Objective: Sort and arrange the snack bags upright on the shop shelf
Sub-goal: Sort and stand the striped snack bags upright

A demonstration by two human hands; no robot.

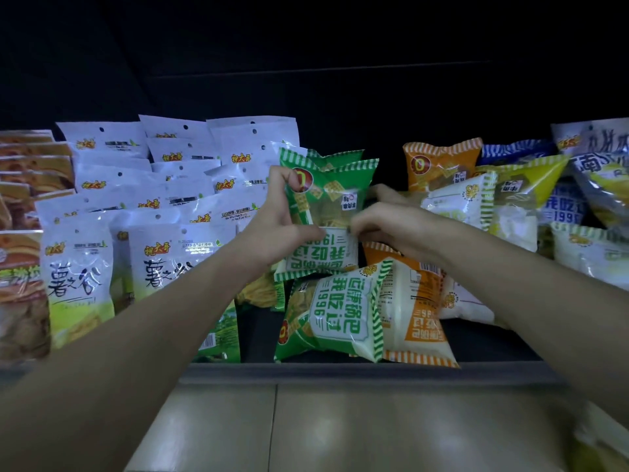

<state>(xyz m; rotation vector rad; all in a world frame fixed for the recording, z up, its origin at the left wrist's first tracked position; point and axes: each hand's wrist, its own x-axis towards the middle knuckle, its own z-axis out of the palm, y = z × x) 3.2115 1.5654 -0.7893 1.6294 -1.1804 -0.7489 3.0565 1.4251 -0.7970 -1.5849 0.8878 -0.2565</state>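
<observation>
Centre frame: left hand (272, 229) grips a green snack bag (326, 212), thumb curled over its upper left edge. Right hand (391, 229) pinches the bag's right side. Below it a green bag (337, 318) lies sideways on the shelf (340, 371).

— From where is the shop shelf (340, 367) seen?
— From one camera worn on the head, faced forward and a little down, close in.
— And higher up?
— Only dark is seen; perhaps another shelf.
</observation>
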